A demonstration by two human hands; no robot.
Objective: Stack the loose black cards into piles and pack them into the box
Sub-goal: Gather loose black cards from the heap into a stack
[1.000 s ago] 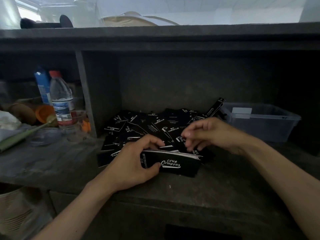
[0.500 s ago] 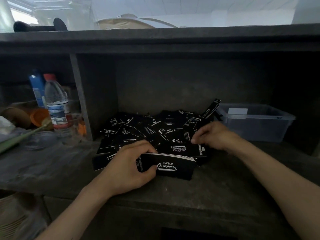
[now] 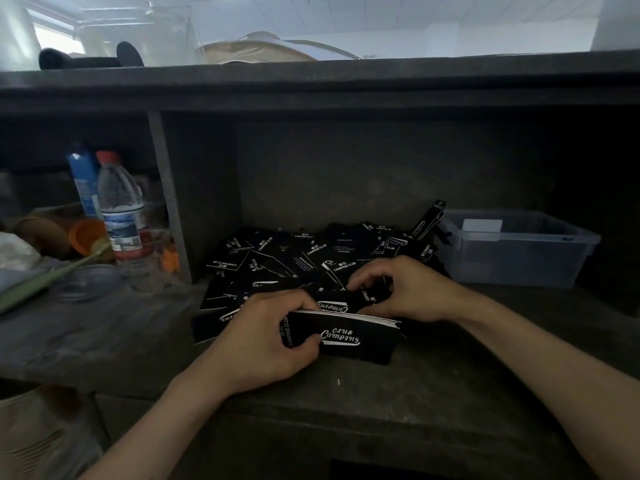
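A heap of loose black cards (image 3: 298, 261) with white lettering covers the dark shelf floor. My left hand (image 3: 266, 337) grips a squared stack of black cards (image 3: 360, 337) held on edge at the front of the heap, thumb in front, fingers over the top. My right hand (image 3: 405, 292) rests just behind that stack, its fingertips pinching a single black card (image 3: 369, 296) at the heap's near edge. A clear plastic box (image 3: 519, 251) stands to the right of the heap with one card (image 3: 429, 220) leaning against its left rim.
An upright partition (image 3: 169, 202) closes the compartment on the left. Beyond it stand a water bottle (image 3: 119, 206), a blue bottle (image 3: 83, 181), an orange cup (image 3: 86, 235) and a green tool (image 3: 48, 278). The shelf top (image 3: 311, 84) overhangs.
My right hand has moved left from the heap's right side to just behind the held stack and has closed its fingertips on a card. My left hand kept its grip.
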